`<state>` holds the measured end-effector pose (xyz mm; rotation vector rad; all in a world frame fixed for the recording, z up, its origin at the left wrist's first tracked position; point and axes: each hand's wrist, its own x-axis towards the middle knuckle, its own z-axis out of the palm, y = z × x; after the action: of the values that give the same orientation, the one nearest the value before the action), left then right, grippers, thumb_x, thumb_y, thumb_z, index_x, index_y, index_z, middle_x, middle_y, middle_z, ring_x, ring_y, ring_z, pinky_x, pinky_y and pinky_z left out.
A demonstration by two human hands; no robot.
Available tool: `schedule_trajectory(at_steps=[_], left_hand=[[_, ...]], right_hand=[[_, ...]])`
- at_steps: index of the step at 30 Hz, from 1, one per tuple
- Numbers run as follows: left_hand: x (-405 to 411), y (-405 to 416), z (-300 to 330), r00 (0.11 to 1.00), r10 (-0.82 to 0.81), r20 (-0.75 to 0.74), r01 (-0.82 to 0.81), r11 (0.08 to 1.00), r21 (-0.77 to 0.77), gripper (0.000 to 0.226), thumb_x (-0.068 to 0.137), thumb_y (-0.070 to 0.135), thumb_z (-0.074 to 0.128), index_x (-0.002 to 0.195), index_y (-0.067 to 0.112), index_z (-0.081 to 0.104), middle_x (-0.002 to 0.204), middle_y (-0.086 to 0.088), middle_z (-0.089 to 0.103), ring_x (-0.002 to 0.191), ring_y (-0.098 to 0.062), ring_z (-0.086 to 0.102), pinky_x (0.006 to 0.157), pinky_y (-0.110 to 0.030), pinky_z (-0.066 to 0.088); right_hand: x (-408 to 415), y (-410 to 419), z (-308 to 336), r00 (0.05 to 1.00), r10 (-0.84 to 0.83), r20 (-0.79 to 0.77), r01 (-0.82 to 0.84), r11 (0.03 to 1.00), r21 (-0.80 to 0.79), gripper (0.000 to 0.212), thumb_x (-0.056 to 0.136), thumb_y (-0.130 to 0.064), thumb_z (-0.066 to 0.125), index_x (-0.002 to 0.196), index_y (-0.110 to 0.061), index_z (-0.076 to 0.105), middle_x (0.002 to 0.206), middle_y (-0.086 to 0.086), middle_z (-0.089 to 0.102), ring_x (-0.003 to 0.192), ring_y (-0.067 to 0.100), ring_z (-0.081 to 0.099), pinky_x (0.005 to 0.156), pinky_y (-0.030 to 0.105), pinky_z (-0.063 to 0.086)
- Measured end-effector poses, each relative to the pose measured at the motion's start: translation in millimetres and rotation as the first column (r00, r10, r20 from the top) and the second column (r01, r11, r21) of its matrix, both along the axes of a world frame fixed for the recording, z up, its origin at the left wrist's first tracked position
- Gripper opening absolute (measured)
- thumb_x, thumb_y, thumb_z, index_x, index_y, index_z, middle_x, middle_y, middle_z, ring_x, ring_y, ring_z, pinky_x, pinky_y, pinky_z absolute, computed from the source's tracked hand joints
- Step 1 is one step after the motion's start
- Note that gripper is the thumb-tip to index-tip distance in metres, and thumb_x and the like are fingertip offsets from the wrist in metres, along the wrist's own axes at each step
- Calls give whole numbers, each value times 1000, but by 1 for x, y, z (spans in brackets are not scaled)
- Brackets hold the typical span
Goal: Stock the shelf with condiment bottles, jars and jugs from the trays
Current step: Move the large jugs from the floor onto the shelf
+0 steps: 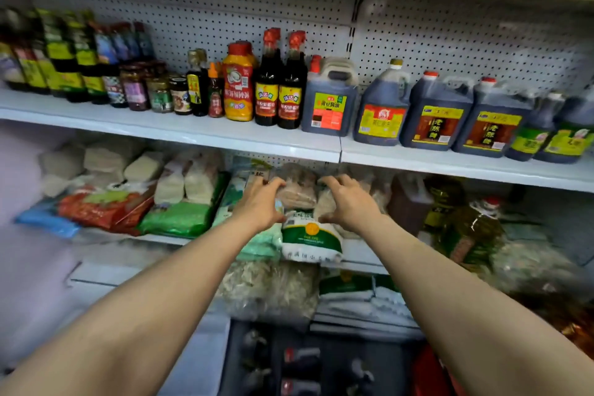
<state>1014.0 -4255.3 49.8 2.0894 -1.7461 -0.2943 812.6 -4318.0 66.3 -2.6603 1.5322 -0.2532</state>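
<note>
Oddly, neither hand is on a bottle. Both arms reach far into the lower shelf (pixel 363 251), below the condiment shelf (pixel 180 132), and work on bagged dry goods there. The left hand (pixel 258 202) curls its fingers over the left side of a clear bag of brownish grain (pixel 297 193); the right hand (pixel 348 201) curls over the right side of it, so the two hold the bag between them, most likely to square it up or push it back so that it does not slump off the edge. Just near of the bag lies a white and green rice bag (pixel 311 241), its near end hanging over the shelf lip, which may be why this spot is being tidied.

Up on the condiment shelf the stock stands upright in a row with labels facing out: dark bottles (pixel 61 58) at the far left, small jars (pixel 160 93), an orange squeeze bottle (pixel 238 87), two red-capped soy bottles (pixel 279 87), then handled jugs (pixel 437 116) running off to the right. Heavier jugs sit together, probably so they can be lifted by the handle.

At the bottom, near the person, a dark tray (pixel 324 360) holds blurred bottles, seemingly stock not yet shelved. I judge the bag-straightening a side step, with more bottles to go up.
</note>
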Motion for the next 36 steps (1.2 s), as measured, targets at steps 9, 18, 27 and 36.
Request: schedule_trajectory(at_steps=[9, 18, 27, 36], left_hand=[[47, 35, -63, 1000, -28, -14, 29, 992, 122, 74, 73, 34, 85, 137, 30, 47, 135, -11, 44, 128, -33, 43, 103, -37, 41], [112, 60, -165, 993, -66, -101, 96, 938, 334, 71, 77, 34, 82, 138, 23, 48, 139, -17, 47, 127, -35, 46, 101, -37, 43], [121, 101, -284, 967, -34, -252, 165, 839, 518, 75, 76, 38, 82, 139, 17, 47, 138, -17, 49, 123, -34, 50, 97, -36, 42], [116, 111, -420, 963, 52, -266, 124, 789, 602, 75, 78, 40, 80, 140, 16, 45, 134, -20, 47, 124, -38, 48, 103, -43, 42]], right_hand=[[38, 37, -69, 999, -35, -21, 37, 992, 123, 89, 74, -44, 84, 146, -23, 36, 142, 13, 41, 128, 36, 46, 99, 44, 47], [82, 79, -175, 977, -186, -101, 210, 919, 334, 81, 79, -41, 80, 145, -17, 39, 142, 16, 42, 134, 35, 40, 106, 43, 42], [80, 125, -289, 955, -239, -176, 297, 786, 543, 75, 86, -42, 74, 146, -17, 38, 147, 14, 39, 138, 34, 36, 107, 43, 37], [75, 116, -423, 956, -251, -152, 289, 713, 639, 66, 92, -44, 66, 147, -17, 41, 149, 16, 39, 133, 37, 42, 102, 46, 44]])
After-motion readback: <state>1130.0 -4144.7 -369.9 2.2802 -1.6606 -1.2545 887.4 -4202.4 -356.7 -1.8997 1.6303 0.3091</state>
